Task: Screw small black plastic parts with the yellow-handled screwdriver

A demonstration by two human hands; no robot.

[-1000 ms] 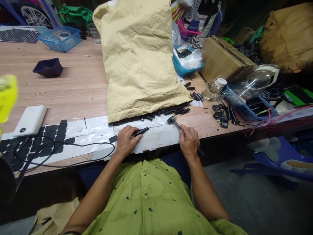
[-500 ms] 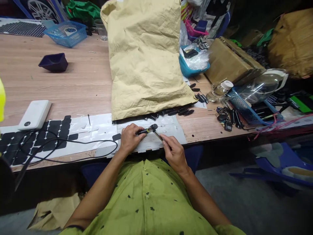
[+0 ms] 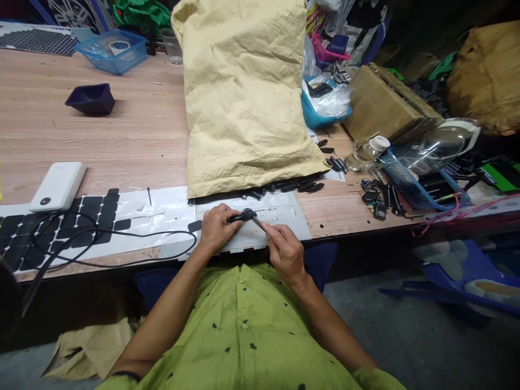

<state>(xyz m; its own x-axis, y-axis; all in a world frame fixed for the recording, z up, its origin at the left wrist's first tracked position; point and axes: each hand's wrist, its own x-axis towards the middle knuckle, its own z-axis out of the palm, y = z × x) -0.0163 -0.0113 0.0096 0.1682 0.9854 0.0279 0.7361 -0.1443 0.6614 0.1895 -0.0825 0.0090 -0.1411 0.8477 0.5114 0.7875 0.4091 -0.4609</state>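
Note:
Between my two hands is a small black part [image 3: 248,214] with a round head, above a white sheet [image 3: 280,216] at the table's front edge. My left hand [image 3: 218,228] pinches its dark shaft from the left. In my right hand [image 3: 285,250] is a thin metal rod [image 3: 259,222], its far end against the round head. Several black pieces [image 3: 311,186] lie along the lower edge of a large tan cloth bag [image 3: 247,103], just beyond the sheet. What the thin rod's tip does at the head is too small to tell.
At left are a white power bank [image 3: 59,187], a looped black cable [image 3: 142,236] and black stickers on white backing. Farther back are a purple tray [image 3: 91,100] and a blue basket [image 3: 116,54]. Keys, a jar [image 3: 368,151] and a carton [image 3: 385,103] are at right.
The round-headed part has shifted slightly left and turned, so its yellow-green band no longer shows. My right hand has moved a little left with the rod. The view has shifted slightly.

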